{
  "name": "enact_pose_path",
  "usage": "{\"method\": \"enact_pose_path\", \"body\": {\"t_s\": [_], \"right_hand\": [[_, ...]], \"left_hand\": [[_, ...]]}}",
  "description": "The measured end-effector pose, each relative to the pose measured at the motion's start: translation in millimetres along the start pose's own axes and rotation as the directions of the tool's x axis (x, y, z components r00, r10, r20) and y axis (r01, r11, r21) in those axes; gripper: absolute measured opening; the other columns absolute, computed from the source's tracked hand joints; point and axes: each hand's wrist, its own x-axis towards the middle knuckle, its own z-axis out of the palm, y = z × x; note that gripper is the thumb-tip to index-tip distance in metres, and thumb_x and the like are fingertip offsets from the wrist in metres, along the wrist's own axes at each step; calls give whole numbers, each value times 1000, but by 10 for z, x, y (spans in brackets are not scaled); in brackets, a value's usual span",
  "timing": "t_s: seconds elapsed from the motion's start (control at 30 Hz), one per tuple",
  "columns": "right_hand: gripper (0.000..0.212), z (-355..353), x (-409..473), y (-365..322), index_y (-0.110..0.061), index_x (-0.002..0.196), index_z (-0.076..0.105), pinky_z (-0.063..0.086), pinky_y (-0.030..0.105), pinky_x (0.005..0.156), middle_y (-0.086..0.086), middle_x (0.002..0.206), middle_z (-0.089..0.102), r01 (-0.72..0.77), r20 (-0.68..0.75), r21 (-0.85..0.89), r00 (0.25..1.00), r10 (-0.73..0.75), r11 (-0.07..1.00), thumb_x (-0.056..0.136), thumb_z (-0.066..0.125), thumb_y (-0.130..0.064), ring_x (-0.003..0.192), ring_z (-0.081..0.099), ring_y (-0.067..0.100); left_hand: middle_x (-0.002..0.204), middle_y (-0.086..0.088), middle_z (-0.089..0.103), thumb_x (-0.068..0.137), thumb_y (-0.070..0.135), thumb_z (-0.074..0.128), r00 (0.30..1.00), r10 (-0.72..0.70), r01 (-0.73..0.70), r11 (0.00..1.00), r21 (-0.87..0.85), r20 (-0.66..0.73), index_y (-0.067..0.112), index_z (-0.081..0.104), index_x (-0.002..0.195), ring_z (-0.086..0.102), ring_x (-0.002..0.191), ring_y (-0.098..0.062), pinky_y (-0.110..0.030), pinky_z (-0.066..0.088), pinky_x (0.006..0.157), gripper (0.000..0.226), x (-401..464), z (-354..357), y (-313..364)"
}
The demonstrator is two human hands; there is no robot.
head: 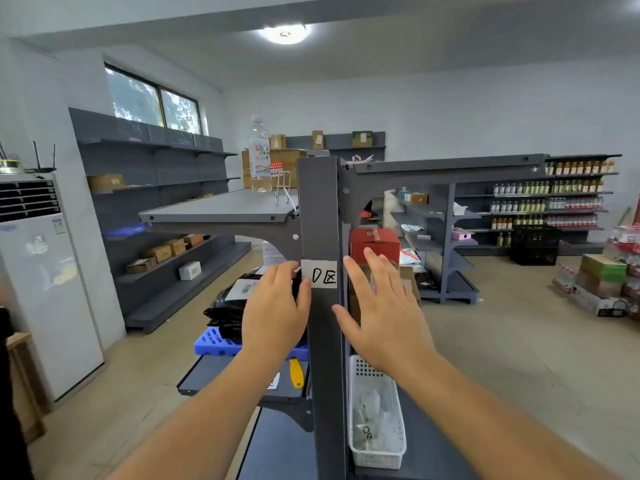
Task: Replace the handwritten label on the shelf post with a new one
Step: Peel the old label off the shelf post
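Observation:
A white paper label (323, 274) with black handwriting sits on the front of the dark grey shelf post (320, 209), about mid-height. My left hand (275, 308) is at the post's left side, its thumb touching the label's left edge, fingers spread. My right hand (377, 306) hovers just right of the post, open and flat, palm toward the post, holding nothing. A white plastic basket (398, 441) on the lower right shelf holds crumpled paper pieces, one with handwriting on it.
A yellow-handled tool (296, 373) lies on the lower left shelf beside a blue crate (213, 342) and black bags (225, 306). A red box (374, 242) stands behind the post. A water bottle (259, 155) stands on the top shelf. Stocked shelves line the walls.

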Motion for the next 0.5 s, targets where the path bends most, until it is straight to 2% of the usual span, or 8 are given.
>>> {"method": "enact_pose_path", "body": {"t_s": [0.17, 0.27, 0.37, 0.5], "right_hand": [[77, 43, -6, 84, -28, 164, 12, 24, 44, 123, 6, 173, 15, 19, 9, 18, 1000, -20, 1000, 98, 35, -61, 159, 15, 28], [76, 29, 26, 110, -29, 164, 10, 25, 43, 123, 5, 172, 17, 17, 3, 23, 1000, -17, 1000, 99, 34, -61, 158, 16, 25], [74, 10, 51, 89, -29, 163, 15, 31, 42, 120, 4, 169, 24, 3, -27, 33, 1000, -2, 999, 99, 36, -60, 155, 23, 24], [72, -24, 100, 30, -26, 161, 20, 35, 40, 116, 3, 165, 31, 1, -54, 45, 999, 2, 999, 99, 38, -58, 151, 29, 22]], "left_hand": [[96, 9, 68, 105, 39, 53, 982, -184, 188, 975, -118, 48, 29, 57, 107, 63, 76, -6, -27, 57, 65, 10, 46, 47, 118], [86, 10, 67, 104, 41, 54, 967, -249, 255, 955, -149, 56, 29, 54, 93, 63, 71, -3, -20, 49, 56, 16, 92, 32, 152], [83, 11, 68, 104, 41, 53, 964, -253, 263, 952, -155, 84, 26, 57, 91, 64, 70, -3, -13, 40, 51, 20, 119, 5, 142], [78, 12, 64, 104, 43, 53, 972, -213, 227, 960, -163, 97, 29, 57, 90, 62, 69, -5, -17, 45, 56, 20, 120, -29, 126]]}}
